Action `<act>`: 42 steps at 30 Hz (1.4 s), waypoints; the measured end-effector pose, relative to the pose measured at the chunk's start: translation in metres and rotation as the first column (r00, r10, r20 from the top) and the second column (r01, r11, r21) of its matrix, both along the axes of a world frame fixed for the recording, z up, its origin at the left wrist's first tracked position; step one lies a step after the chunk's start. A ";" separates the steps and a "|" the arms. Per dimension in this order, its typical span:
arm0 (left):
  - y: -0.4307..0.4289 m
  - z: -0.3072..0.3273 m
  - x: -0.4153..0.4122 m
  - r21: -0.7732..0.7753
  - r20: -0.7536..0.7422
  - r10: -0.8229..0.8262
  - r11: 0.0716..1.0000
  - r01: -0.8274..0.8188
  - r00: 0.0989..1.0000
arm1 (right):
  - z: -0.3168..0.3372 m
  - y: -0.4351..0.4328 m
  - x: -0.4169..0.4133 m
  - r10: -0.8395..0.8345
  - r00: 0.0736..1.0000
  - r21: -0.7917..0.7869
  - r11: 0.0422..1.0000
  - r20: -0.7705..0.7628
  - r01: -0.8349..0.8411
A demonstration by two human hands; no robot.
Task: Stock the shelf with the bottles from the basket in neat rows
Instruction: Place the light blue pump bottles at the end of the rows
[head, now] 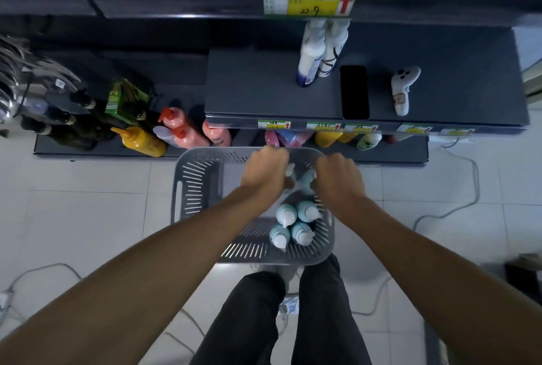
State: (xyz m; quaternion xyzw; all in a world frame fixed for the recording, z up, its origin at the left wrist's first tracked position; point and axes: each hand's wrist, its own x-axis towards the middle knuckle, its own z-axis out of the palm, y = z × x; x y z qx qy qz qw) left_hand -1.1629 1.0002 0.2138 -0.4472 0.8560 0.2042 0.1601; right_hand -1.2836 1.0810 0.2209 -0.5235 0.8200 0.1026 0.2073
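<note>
Both hands are down in the far end of the basket (187, 188), close together but not touching. The left hand (265, 171) curls round a white-capped bottle (290, 170) and the right hand (337, 180) round a pale blue bottle (306, 184), though the fingertips are hidden. Four more bottles (293, 222) stand in the basket's near right corner. They look like light, stiff, smooth plastic, probably slippery, so I'd grip the body rather than the cap. Beyond, two white bottles (319, 50) stand on the shelf (249, 86).

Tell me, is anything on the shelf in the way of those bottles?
Partly. A black phone and a white controller lie on the shelf right of the two white bottles; its left stretch looks bare.
</note>
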 end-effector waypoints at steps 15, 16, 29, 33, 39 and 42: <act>-0.037 0.178 -0.015 -0.067 -0.174 -0.137 0.990 0.126 0.975 | 0.171 -0.015 -0.029 -0.037 0.999 -0.115 0.992 0.035 0.041; -0.039 0.189 -0.017 -0.068 -0.180 -0.145 0.988 0.135 0.973 | 0.181 -0.013 -0.032 -0.040 0.998 -0.134 0.990 0.047 0.046; -0.028 0.312 -0.053 -0.240 -0.260 -0.358 0.924 0.299 0.897 | 0.311 0.006 -0.079 0.039 0.997 -0.333 0.941 -0.067 -0.059; -0.024 0.346 -0.069 -0.302 -0.295 -0.430 0.889 0.343 0.853 | 0.351 0.018 -0.094 0.041 0.994 -0.406 0.911 -0.096 -0.077; -0.016 0.391 -0.095 -0.377 -0.305 -0.506 0.842 0.386 0.807 | 0.404 0.035 -0.122 0.023 0.988 -0.437 0.895 -0.153 -0.089; -0.011 0.409 -0.113 -0.398 -0.308 -0.543 0.819 0.413 0.781 | 0.430 0.041 -0.143 0.022 0.977 -0.421 0.900 -0.214 -0.112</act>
